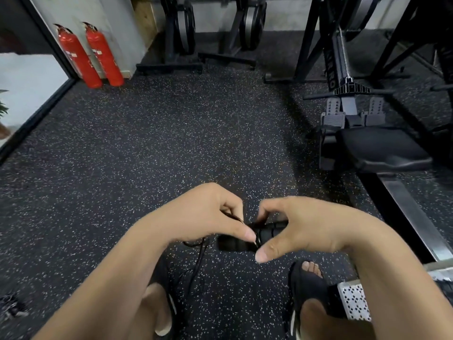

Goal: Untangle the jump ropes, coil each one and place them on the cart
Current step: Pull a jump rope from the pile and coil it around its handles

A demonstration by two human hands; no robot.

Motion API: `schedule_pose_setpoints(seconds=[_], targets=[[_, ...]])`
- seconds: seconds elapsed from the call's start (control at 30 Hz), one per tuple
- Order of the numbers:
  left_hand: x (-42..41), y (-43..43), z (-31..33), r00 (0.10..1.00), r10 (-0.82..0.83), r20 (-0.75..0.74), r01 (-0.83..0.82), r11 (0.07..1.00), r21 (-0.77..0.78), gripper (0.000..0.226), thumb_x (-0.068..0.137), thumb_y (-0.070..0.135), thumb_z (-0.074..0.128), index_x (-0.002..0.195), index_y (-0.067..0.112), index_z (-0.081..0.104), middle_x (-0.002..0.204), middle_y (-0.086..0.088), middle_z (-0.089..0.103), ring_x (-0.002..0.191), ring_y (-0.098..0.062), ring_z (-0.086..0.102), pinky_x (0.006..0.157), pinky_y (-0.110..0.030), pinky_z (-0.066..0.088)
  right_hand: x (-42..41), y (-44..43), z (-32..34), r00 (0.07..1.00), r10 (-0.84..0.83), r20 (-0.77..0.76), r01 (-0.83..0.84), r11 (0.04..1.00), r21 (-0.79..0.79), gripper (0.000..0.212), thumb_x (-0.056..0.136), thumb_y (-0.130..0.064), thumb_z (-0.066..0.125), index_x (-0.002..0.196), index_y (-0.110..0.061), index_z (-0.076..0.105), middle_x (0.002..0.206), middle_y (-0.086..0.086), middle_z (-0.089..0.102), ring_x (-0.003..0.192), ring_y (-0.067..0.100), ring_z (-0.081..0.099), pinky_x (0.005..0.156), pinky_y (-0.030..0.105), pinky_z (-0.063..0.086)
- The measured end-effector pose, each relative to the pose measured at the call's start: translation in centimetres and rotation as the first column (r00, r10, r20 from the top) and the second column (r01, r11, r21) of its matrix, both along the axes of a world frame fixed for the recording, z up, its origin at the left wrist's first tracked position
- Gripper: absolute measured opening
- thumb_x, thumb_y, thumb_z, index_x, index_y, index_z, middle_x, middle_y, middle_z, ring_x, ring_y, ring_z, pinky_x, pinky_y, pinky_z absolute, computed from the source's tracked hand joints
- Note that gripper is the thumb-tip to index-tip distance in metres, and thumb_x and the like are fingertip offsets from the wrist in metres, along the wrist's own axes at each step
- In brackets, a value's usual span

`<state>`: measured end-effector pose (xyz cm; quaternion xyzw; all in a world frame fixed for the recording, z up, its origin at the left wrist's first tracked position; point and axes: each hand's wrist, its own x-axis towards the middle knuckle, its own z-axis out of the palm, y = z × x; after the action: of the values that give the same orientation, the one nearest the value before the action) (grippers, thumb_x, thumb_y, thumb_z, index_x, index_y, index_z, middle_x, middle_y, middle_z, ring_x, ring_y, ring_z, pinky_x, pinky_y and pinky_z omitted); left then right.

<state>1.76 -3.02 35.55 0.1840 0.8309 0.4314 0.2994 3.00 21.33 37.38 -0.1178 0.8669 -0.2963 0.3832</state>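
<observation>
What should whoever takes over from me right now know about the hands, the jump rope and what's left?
Left hand: pinches the thin cord right beside the handles.
Right hand: fingers curled round the black handles.
Cord: hangs loose from the hands down toward the floor, between the feet.
Done: the handles seem to be gathered together; no coil is visible yet.
Left: coil this cord and put it on the cart. No cart is plainly in view; the perforated metal edge at lower right may be part of it. No other ropes can be made out.
</observation>
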Motion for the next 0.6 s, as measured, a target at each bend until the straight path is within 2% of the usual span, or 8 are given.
schedule_pose_setpoints(seconds=[0.13,0.3,0.37,0.4,0.47,0.5,0.53,0.6], targets=[[0.1,-1.3,-0.3,0.995,-0.022,0.101,0.005,0.987,0.163,0.040,0.076,0.029,0.096,0.074,0.002,0.066,0.060,-0.013,0.050,0.055,-0.019,0.040,0.052,-0.028,0.028,0.8,0.2,1.1,0.991,0.039,0.128,-0.002,0.960,-0.282,0.047,0.076,-0.047,0.098,0.109,-0.029,0.070,0.110,0.024,0.072,0.081,0.019,0.059,0.082,0.043,0.042],[0.6,-1.2,0.0,0.979,-0.109,0.170,0.033,0.917,0.397,0.051,0.069,0.054,0.096,0.072,0.012,0.066,0.075,-0.014,0.054,0.068,-0.022,0.044,0.060,-0.029,0.034,1.0,0.0,1.8,0.982,0.068,0.177,0.027,0.873,-0.487,0.040,0.080,-0.031,0.095,0.109,-0.021,0.069,0.109,0.042,0.058,0.086,0.030,0.049,0.084,0.050,0.033],[0.3,-1.3,-0.3,0.983,-0.062,0.172,-0.037,0.854,0.518,0.045,0.074,0.056,0.091,0.077,0.017,0.069,0.078,-0.007,0.063,0.067,-0.018,0.053,0.063,-0.027,0.043,1.1,-0.2,1.7,0.980,0.094,0.178,0.041,0.775,-0.631,0.044,0.077,-0.030,0.094,0.108,-0.016,0.066,0.098,0.037,0.063,0.084,0.034,0.050,0.076,0.053,0.035],[0.0,-1.5,-0.7,0.983,0.040,0.177,-0.127,0.847,0.516,0.043,0.078,0.056,0.089,0.082,0.017,0.071,0.078,-0.003,0.066,0.067,-0.016,0.056,0.066,-0.026,0.045,1.1,-0.3,1.7,0.977,0.109,0.181,0.056,0.691,-0.720,0.053,0.075,-0.032,0.095,0.110,-0.010,0.063,0.096,0.030,0.068,0.080,0.034,0.051,0.070,0.051,0.037],[-0.6,-1.6,-1.5,0.952,0.276,0.129,-0.304,0.836,0.457,0.044,0.097,0.040,0.079,0.099,-0.002,0.067,0.074,-0.018,0.057,0.067,-0.021,0.050,0.064,-0.037,0.039,1.1,-0.7,1.9,0.974,0.087,0.208,0.136,0.506,-0.852,0.072,0.077,-0.040,0.096,0.116,0.004,0.053,0.101,0.034,0.066,0.066,0.024,0.052,0.055,0.036,0.037],[-0.5,-1.4,-1.7,0.941,0.316,0.119,-0.335,0.829,0.448,0.034,0.107,0.022,0.064,0.095,-0.009,0.060,0.070,-0.025,0.045,0.062,-0.025,0.038,0.059,-0.040,0.030,1.0,-0.9,2.0,0.976,0.021,0.217,0.186,0.436,-0.880,0.075,0.078,-0.043,0.095,0.116,0.005,0.052,0.102,0.040,0.061,0.060,0.019,0.048,0.050,0.031,0.032],[-0.3,-0.7,-1.4,0.934,0.338,0.118,-0.356,0.841,0.407,0.035,0.112,0.014,0.051,0.085,-0.007,0.055,0.064,-0.022,0.034,0.058,-0.025,0.026,0.056,-0.038,0.023,0.9,-1.1,2.0,0.975,-0.074,0.211,0.223,0.392,-0.892,0.071,0.077,-0.045,0.095,0.115,0.001,0.055,0.102,0.041,0.056,0.058,0.018,0.045,0.049,0.029,0.027],[0.3,1.0,-0.6,0.921,0.357,0.156,-0.389,0.840,0.378,0.049,0.116,0.026,0.039,0.072,0.011,0.053,0.055,-0.003,0.029,0.052,-0.018,0.019,0.051,-0.031,0.017,0.9,-1.4,2.0,0.953,-0.239,0.186,0.263,0.345,-0.901,0.053,0.077,-0.044,0.095,0.105,-0.012,0.063,0.102,0.034,0.057,0.059,0.018,0.042,0.049,0.031,0.023]])
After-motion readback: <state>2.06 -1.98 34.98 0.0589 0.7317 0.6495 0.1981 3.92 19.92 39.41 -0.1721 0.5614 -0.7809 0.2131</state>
